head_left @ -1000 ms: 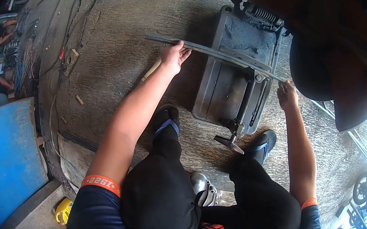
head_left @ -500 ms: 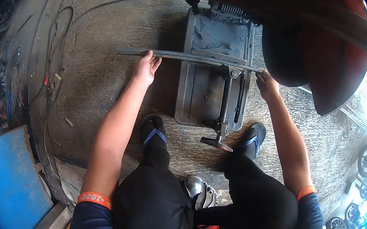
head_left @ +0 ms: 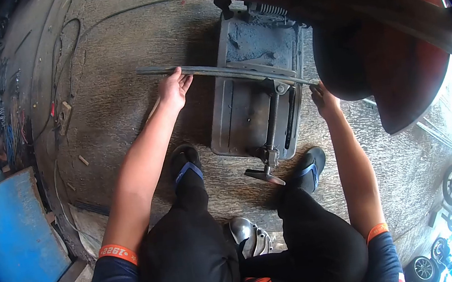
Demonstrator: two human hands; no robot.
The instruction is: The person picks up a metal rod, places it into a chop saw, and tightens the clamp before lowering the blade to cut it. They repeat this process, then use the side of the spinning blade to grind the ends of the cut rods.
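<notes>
A long grey metal bar (head_left: 209, 72) lies crosswise over the base (head_left: 223, 135) of a cut-off saw, by the vise jaw. Toward the bar's left end, my left hand (head_left: 173, 90) grips it between thumb and fingers. My right hand (head_left: 325, 99) is closed at the right end, its fingertips partly hidden in shadow. The vise screw (head_left: 275, 121) runs from the jaw toward me and ends in a crank handle (head_left: 265, 177). Over the base's right side hangs the saw's dark red guard (head_left: 404, 74); the cutting point under it is hidden.
My sandalled feet (head_left: 187, 165) flank the saw base. A shiny rounded metal object (head_left: 241, 230) sits between my legs. A blue panel (head_left: 17, 234) stands at left, a cable (head_left: 130, 6) crosses the floor, and wheels (head_left: 422, 268) lie at lower right.
The saw and bar appear slightly farther left and higher in view as the camera shifts. Both hands keep hold of the bar, which stays across the base.
</notes>
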